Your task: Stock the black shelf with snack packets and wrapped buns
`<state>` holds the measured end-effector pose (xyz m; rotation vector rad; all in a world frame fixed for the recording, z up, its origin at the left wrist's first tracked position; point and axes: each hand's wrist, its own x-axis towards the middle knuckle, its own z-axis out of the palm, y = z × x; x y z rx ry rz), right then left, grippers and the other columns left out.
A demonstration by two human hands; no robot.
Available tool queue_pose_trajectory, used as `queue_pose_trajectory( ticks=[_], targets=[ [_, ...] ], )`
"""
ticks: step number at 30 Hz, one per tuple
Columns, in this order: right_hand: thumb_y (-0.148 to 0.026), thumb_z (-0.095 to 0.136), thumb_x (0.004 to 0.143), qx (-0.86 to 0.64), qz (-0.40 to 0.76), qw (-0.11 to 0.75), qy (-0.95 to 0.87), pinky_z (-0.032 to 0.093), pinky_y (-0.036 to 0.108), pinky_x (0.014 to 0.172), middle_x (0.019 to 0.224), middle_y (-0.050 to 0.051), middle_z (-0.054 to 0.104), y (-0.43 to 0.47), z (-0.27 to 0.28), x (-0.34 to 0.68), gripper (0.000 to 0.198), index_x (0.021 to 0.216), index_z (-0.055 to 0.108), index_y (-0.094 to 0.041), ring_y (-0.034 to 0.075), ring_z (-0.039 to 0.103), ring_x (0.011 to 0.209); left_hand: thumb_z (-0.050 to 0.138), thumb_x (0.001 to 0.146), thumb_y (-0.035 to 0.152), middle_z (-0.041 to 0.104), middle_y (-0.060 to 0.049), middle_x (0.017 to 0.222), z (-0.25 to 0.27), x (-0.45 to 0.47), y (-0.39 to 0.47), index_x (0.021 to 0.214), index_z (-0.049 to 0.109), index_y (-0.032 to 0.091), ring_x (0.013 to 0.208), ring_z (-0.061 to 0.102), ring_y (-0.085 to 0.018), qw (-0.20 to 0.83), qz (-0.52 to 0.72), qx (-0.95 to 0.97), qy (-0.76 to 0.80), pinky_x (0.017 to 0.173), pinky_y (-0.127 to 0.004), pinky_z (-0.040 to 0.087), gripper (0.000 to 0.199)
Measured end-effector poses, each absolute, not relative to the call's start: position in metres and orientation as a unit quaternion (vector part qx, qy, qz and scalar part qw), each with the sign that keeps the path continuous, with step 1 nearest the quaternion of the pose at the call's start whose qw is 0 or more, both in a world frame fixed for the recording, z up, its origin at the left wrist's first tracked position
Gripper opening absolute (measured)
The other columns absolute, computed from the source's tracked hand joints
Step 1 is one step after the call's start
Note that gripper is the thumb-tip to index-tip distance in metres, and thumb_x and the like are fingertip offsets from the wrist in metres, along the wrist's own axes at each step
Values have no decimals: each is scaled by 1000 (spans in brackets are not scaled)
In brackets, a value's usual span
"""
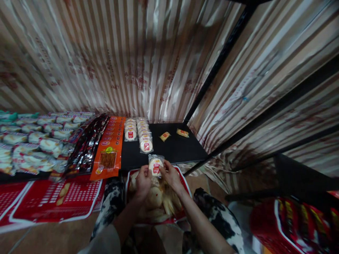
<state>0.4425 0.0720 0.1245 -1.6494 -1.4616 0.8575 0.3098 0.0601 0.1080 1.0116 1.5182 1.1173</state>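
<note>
Between my two hands is a round white cracker packet in clear wrap with a red label. My left hand pinches its left edge, and my right hand grips the right edge. The packet is held over a red basket that stands between my knees, filled with pale items whose kind I cannot make out. Just beyond, on the black shelf, similar round packets lie overlapping in two rows. Two small yellow wrapped packets lie farther right on the shelf.
Left of the rows lie orange snack bags, dark shiny packets and many white wrapped packs. Red baskets stand below at left. A black metal post rises behind the shelf. Another red basket with dark packets is at lower right.
</note>
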Motion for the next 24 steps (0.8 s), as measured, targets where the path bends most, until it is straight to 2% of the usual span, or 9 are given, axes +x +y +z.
queue_pose_trajectory(
  ticks=[3,9,15,24],
  targets=[
    [-34,50,80,-642,309,376,-592,51,32,75,97,7,69,96,122,435,35,109,61,-18,20,64,82,46,83,21,68,-5,88,113,302,74,97,56,17,76,64,-13,451,436,457,630,71,-25,50,18],
    [-29,54,78,-667,243,341,-616,49,33,83,104,11,66,137,118,419,37,111,62,-14,20,63,88,46,83,18,61,-5,94,121,286,106,103,61,18,78,60,-13,311,352,533,703,75,-25,48,24],
    [-28,52,80,-671,171,317,-648,44,34,93,112,14,62,158,115,408,37,112,61,-13,23,57,104,49,82,21,61,-6,94,125,282,125,109,62,20,89,58,-17,268,273,558,736,77,-26,45,29],
    [-30,47,84,-695,117,261,-659,42,35,93,116,14,59,163,104,404,37,115,59,-14,25,54,105,46,84,21,60,-8,101,126,286,131,114,59,18,101,55,-20,241,228,573,749,85,-28,42,32]
  ],
)
